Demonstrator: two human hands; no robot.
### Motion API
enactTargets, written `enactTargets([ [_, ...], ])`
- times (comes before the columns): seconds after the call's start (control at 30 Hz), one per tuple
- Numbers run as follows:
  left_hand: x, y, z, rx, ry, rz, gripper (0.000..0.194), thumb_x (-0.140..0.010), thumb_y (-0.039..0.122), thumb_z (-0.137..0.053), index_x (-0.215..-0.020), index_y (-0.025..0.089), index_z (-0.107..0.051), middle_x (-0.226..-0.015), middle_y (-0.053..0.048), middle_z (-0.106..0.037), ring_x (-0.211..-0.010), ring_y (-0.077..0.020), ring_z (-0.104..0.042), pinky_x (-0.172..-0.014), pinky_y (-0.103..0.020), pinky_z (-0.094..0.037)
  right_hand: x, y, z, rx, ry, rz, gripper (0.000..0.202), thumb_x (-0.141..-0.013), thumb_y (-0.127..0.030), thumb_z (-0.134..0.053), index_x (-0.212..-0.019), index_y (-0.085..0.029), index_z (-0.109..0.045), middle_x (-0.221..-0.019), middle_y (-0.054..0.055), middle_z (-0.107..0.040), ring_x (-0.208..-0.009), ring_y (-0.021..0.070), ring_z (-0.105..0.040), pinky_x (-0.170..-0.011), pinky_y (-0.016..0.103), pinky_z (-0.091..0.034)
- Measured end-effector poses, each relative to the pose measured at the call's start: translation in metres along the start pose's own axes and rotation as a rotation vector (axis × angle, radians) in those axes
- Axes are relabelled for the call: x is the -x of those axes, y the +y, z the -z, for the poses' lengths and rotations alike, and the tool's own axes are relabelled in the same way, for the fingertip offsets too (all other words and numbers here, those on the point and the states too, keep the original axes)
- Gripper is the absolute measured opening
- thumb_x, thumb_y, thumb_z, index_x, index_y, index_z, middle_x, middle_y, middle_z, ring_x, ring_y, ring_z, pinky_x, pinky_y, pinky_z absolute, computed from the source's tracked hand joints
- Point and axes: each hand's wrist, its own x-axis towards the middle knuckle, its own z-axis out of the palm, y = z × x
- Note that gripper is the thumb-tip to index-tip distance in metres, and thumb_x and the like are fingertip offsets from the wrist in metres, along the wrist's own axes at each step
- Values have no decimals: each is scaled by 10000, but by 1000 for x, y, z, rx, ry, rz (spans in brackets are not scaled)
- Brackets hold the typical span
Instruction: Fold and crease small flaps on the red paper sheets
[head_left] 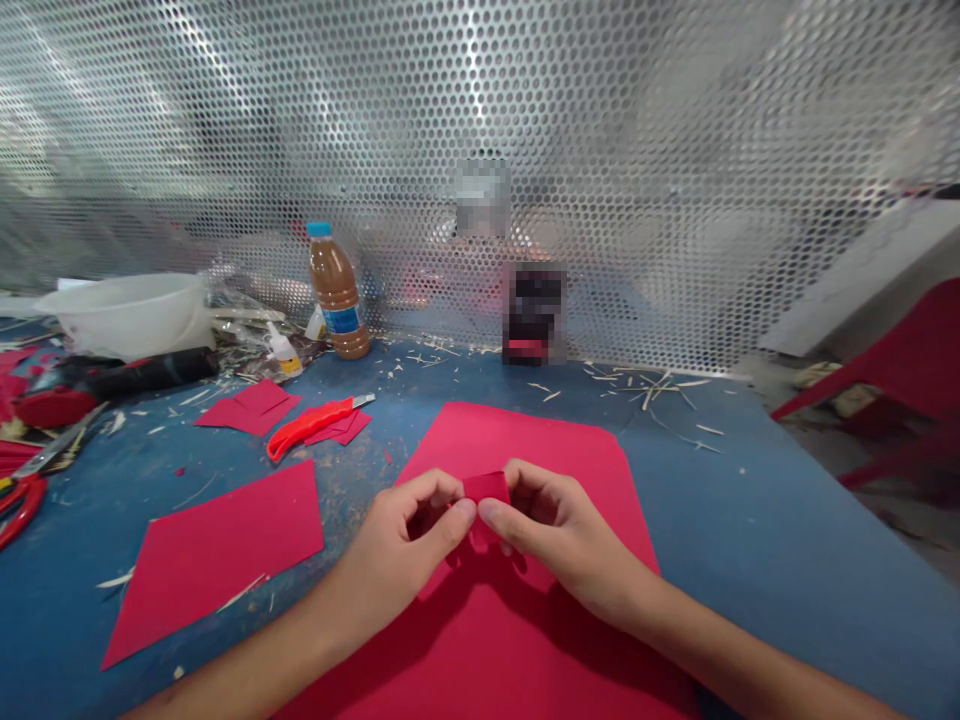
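Observation:
Between my two hands is a small piece of red paper [486, 487], its upper part bent over. My left hand [420, 525] pinches its left side between thumb and fingers. On the right side, my right hand [551, 520] grips it the same way, the two thumb tips nearly meeting. Both hands are just above a large red sheet [525, 630] on the blue table, and their shadows fall on it. Another red sheet [225, 550] lies to the left. Beyond that, a red-handled cutter knife [315, 425] rests on small red paper pieces [351, 428].
A brown-filled bottle [337, 290], a small glue bottle [283, 352] and a white basin [135, 315] stand at the back left. Scissors [30, 490] lie at the left edge. A perforated metal wall [637, 150] closes off the back. Pale slivers [652, 390] are scattered near it.

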Motion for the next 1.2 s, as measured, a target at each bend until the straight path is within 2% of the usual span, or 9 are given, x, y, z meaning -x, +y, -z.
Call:
enactTargets([
  [0.23,2,1,0,-69,50,-45,273,-992,398,-538,-801,204,-554,-695,49,-432,-642,-131,-388,-580,-250,-328,1,0,-1,-38,30,-7,473,-900,-577,-759,-746,-224,-483,-645,-46,-522,-583,116,-448,-555,263,-345],
  [0.4,3,1,0,-106,64,-43,265,-994,395,-529,-806,209,-545,-690,54,-428,-629,-127,-380,-566,-248,-319,4,-3,-4,-17,56,29,435,-947,-553,-709,-752,-222,-505,-653,-54,-455,-592,117,-382,-562,271,-315],
  [0.5,4,0,0,-115,80,-35,280,-991,407,-524,-787,215,-516,-686,56,-412,-627,-128,-385,-573,-248,-326,6,-7,-6,110,120,67,424,-1013,-545,-600,-753,-221,-515,-695,-35,-442,-629,134,-389,-583,286,-328],
  [0.6,2,0,5,-191,111,-27,286,-986,419,-510,-784,217,-519,-695,48,-457,-651,-137,-446,-618,-255,-365,9,-8,-7,285,266,131,384,-1067,-472,-498,-770,-229,-518,-716,-16,-481,-644,153,-439,-600,301,-369],
  [0.7,-4,-1,12,-319,125,-14,275,-964,421,-516,-781,219,-560,-693,33,-548,-668,-157,-506,-664,-276,-385,10,-6,-5,514,335,274,122,-1039,-285,-533,-934,-234,-568,-864,27,-621,-782,193,-567,-714,329,-464],
  [0.73,-6,-1,14,-349,126,-9,274,-951,421,-526,-767,221,-567,-680,32,-560,-661,-162,-508,-676,-284,-385,11,-5,-5,613,318,357,43,-1017,-219,-543,-996,-230,-579,-937,47,-655,-868,214,-593,-779,349,-484],
  [0.8,-11,-2,19,-388,134,-4,276,-920,419,-554,-724,226,-571,-642,34,-558,-658,-174,-498,-722,-308,-389,11,-3,-2,824,229,536,153,-986,-134,-546,-1105,-215,-600,-1065,82,-695,-1024,255,-594,-912,403,-482],
  [0.93,-16,-5,24,-502,159,3,270,-864,402,-594,-656,232,-570,-590,31,-534,-722,-214,-493,-831,-373,-359,10,-2,4,1173,-4,745,287,-1001,-140,-548,-1278,-154,-620,-1227,133,-716,-1165,321,-575,-1020,487,-435],
  [1.2,-20,-7,32,-626,98,57,246,-867,366,-537,-669,224,-577,-606,23,-529,-696,-210,-484,-713,-348,-318,8,1,12,1282,-199,578,379,-1061,-279,-485,-1410,-178,-592,-1506,90,-624,-1415,354,-485,-1180,568,-318],
])
